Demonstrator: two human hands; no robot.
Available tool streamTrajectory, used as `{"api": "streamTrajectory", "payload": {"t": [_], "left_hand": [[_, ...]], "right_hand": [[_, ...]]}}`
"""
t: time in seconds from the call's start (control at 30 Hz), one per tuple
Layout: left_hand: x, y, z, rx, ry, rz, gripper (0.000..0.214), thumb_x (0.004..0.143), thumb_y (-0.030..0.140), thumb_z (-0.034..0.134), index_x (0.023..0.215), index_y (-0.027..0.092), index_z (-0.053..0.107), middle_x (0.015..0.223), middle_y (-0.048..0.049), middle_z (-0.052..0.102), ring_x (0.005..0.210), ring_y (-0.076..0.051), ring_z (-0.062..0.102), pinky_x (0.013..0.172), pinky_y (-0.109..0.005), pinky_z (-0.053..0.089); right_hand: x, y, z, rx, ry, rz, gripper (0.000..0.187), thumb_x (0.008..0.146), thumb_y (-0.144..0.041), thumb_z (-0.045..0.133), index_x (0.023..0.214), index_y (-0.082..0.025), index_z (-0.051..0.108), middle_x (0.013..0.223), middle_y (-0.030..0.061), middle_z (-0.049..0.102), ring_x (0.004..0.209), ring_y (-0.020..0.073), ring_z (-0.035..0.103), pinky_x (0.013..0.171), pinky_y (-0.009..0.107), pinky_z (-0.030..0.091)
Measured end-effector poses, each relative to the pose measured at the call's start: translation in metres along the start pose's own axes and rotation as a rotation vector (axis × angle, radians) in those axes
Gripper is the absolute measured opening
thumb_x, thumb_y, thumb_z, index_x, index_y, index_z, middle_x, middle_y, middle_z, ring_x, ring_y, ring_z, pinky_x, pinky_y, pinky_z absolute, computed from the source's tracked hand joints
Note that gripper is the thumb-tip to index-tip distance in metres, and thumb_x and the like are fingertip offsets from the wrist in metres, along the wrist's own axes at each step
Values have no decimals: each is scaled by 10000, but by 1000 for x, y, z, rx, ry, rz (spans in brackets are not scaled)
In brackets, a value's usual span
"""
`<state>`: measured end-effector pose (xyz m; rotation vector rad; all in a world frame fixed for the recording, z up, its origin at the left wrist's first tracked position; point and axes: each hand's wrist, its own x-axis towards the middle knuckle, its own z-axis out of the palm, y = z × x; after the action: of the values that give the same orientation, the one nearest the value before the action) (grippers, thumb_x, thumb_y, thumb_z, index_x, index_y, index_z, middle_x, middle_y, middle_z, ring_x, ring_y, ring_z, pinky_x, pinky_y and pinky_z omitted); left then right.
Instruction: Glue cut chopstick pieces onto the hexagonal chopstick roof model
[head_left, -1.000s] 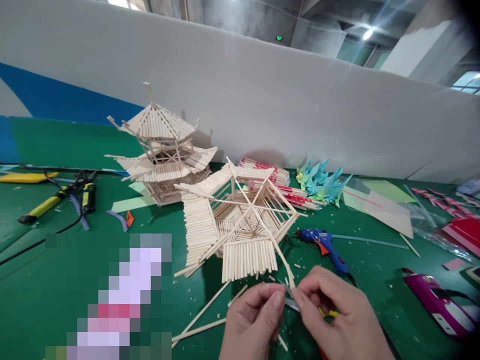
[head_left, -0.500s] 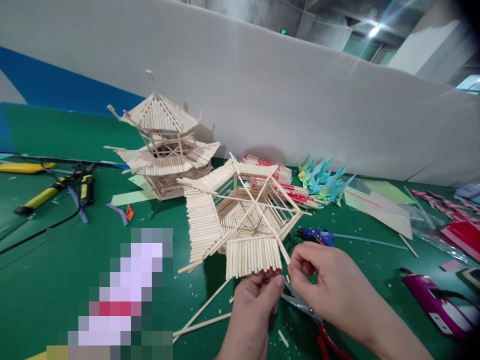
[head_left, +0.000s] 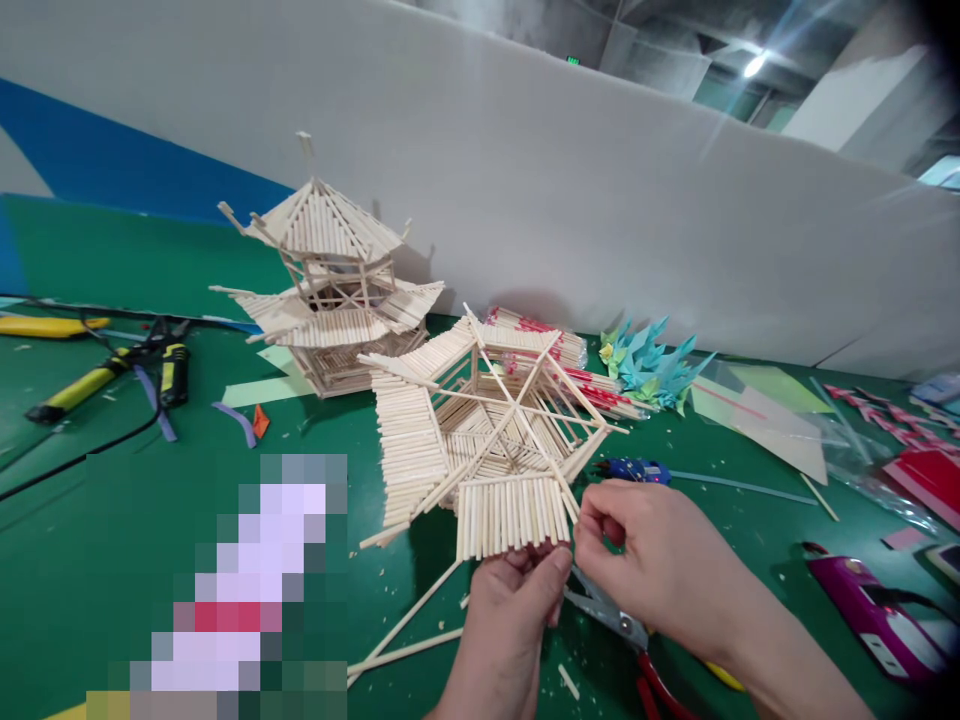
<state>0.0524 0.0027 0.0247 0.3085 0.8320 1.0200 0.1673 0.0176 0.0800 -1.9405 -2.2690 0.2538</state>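
A half-roofed pagoda model of thin wooden sticks (head_left: 512,520) stands in front of me. My left hand (head_left: 514,610) is closed at the front lower edge of its roof panel, thumb at the right corner and the other fingers beneath, partly hidden. My right hand (head_left: 645,545) pinches at the outer end of a slanting wooden stick (head_left: 561,482) beside that panel; the fingertips hide the exact contact. Under my hands lie pliers with red handles (head_left: 622,622). Just beyond my right hand is a blue glue gun (head_left: 634,470) with a glue stick.
A finished stick pagoda (head_left: 322,290) stands behind at left. Bundles of red-tipped sticks (head_left: 536,335) and blue folded paper (head_left: 652,360) lie by the wall. Yellow-black pliers (head_left: 174,372) are at left, a purple power box (head_left: 874,615) at right. Loose sticks (head_left: 416,650) lie in front.
My right hand has shifted slightly left, closer to the corner of the roof panel. The left hand keeps its hold. The whole view has moved slightly.
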Motion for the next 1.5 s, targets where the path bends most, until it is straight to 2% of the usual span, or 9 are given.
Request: {"api": "streamTrajectory", "payload": {"t": [0.23, 0.33, 0.5, 0.67, 0.83, 1.0, 1.33, 1.5], "left_hand": [[12, -13, -7, 22, 23, 19, 290, 480, 301, 740, 686, 123, 641, 585, -4, 514, 488, -79, 323, 427, -212, 219], [14, -15, -9, 31, -8, 21, 285, 494, 292, 733, 698, 114, 647, 598, -13, 523, 502, -81, 335, 431, -211, 228], [13, -15, -8, 8, 16, 25, 273, 482, 272, 739, 683, 118, 635, 577, 3, 518, 458, -61, 304, 412, -209, 210], [12, -15, -7, 11, 39, 20, 278, 475, 258, 745, 686, 112, 641, 603, -12, 553, 453, -57, 325, 409, -201, 209], [10, -14, -5, 46, 62, 31, 284, 468, 275, 748, 675, 105, 653, 592, -9, 546, 458, -57, 332, 408, -195, 233], [13, -14, -3, 74, 44, 46, 281, 491, 265, 730, 707, 103, 653, 630, -24, 569, 447, -54, 324, 395, -198, 228], [7, -8, 12, 11, -54, 42, 131, 612, 150, 650, 723, 110, 594, 608, 22, 475, 473, -52, 303, 416, -194, 235], [5, -3, 20, -4, -43, 53, 70, 639, 95, 603, 629, 124, 540, 556, 50, 402, 460, -50, 280, 417, -197, 228]], "right_hand": [[3, 2, 2, -13, -8, 5, 168, 664, -178, 462, 497, -187, 445, 495, -31, 485, 455, 94, 376, 455, 236, 204], [4, 1, 1, -14, -17, 15, 165, 658, -176, 461, 493, -187, 449, 488, -34, 490, 453, 93, 382, 453, 236, 200], [3, -1, -1, 25, -9, 12, 184, 667, -161, 465, 491, -185, 417, 479, -44, 462, 454, 88, 370, 448, 229, 208], [-6, 9, -2, 190, 6, 48, 256, 743, -282, 481, 520, -194, 392, 498, -50, 417, 469, 91, 374, 451, 217, 266], [-14, 21, -2, 371, 68, 87, 198, 783, -304, 468, 614, -201, 451, 571, -37, 430, 531, 107, 401, 492, 215, 328], [-12, 24, 5, 581, 13, 148, 171, 814, -333, 435, 712, -204, 480, 606, -39, 425, 537, 108, 401, 489, 211, 335], [-9, 24, 19, 729, -34, 108, 238, 857, -324, 366, 704, -187, 486, 660, -20, 472, 616, 121, 414, 550, 220, 341], [-11, 25, 21, 770, -31, 112, 243, 862, -333, 356, 718, -187, 488, 673, -19, 475, 622, 122, 417, 559, 221, 340]]}}
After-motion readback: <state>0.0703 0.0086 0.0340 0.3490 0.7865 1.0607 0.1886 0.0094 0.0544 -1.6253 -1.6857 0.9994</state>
